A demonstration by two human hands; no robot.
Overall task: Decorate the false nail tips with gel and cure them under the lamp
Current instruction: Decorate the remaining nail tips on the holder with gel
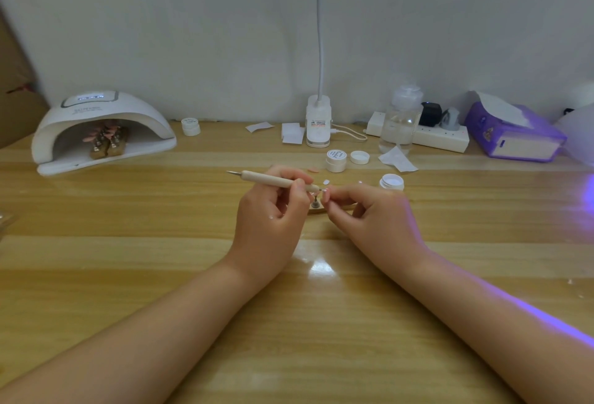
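On the wooden table [128, 275] the curing lamp [103, 130] stands far left with pink nail tips [104, 133] inside, while the left hand [270, 220] grips a dotting pen [276, 180] whose tip meets a false nail tip [326, 196], apparently pinched by the right hand [373, 217].

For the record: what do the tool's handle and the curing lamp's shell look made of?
Tool: handle looks like pale unfinished wood, matt and beige, with a thin grey, probably metal, tip. Curing lamp: shell looks like smooth white moulded plastic with a soft sheen on its curved top.
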